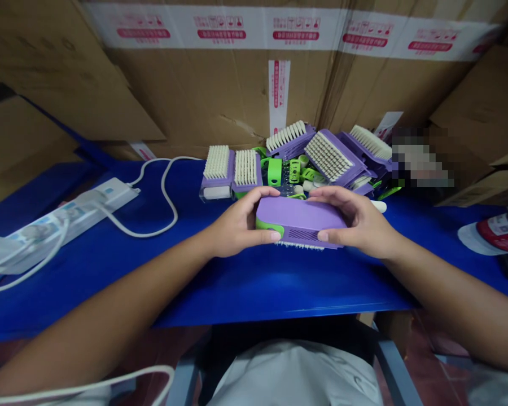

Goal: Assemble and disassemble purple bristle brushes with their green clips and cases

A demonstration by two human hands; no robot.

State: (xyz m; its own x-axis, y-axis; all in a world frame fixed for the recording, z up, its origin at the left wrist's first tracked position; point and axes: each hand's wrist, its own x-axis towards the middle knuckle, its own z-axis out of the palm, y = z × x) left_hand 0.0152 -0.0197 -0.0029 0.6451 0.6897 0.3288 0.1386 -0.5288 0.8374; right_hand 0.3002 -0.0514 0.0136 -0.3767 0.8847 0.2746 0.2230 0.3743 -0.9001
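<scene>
A purple brush head (pixel 305 214) with a green end piece is held level above the blue table, its white bristles facing down. My left hand (pixel 248 223) grips its green left end, thumb on the near side and fingers over the top. On its right end, my right hand (pixel 355 223) is closed the same way. Just beyond lies a pile of similar purple brush heads (pixel 330 158) with white bristles, mixed with green plastic parts (pixel 275 171). Two more brush heads (pixel 217 163) sit bristles up at the pile's left.
A white power strip (pixel 68 223) with plugs and a looping white cable (pixel 169 217) lies at the left of the blue table (pixel 254 293). Cardboard boxes (pixel 220 96) wall off the back. A red-and-white container (pixel 493 232) is at the right edge.
</scene>
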